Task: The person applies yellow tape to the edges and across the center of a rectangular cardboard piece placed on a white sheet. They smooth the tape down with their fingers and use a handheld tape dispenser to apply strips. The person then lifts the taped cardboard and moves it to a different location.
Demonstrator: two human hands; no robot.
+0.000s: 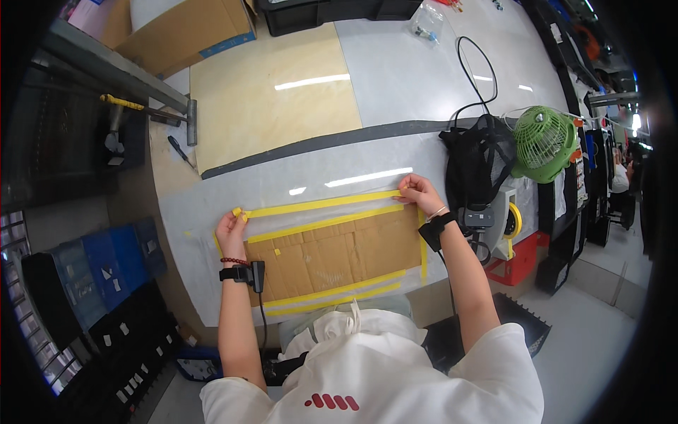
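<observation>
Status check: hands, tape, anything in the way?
Left hand and right hand each pinch an end of the yellow tape strip. Strip stretched over cardboard sheet. Nothing between hands.

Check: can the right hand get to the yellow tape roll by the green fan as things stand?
Probably yes. The right hand pins one end of the yellow tape strip; the tape roll sits just beyond its wrist, nothing between, though letting go comes first.

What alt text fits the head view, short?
Seen from above, a person stretches a strip of yellow tape between left hand and right hand along the far edge of a flat cardboard sheet on a workbench; a green fan stands to the right.
</observation>
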